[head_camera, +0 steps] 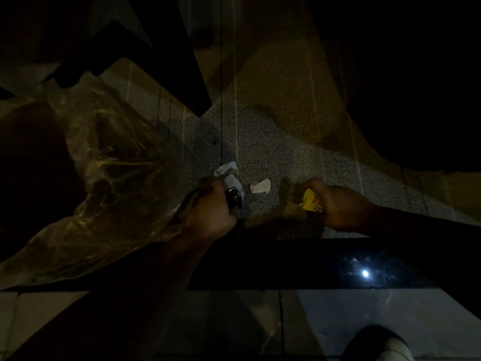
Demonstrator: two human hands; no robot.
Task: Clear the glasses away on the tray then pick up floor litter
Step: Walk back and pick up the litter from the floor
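Down at my feet, tile floor (338, 308) is giving way to a dark glossy strip (286, 261), then carpet (260, 142). I'm crouching over the litter. Right hand (338, 207) is gripping a yellow wrapper (311, 201). Left hand (210, 207) is clenching the plastic bag (104, 178) mouth plus something small and black (233, 198). Crumpled paper (229, 173) and a white scrap (261, 186) are lying just past my knuckles. Suggest holding the bag mouth wide, dropping the wrapper first, then pinching the scraps. Lighting is poor.
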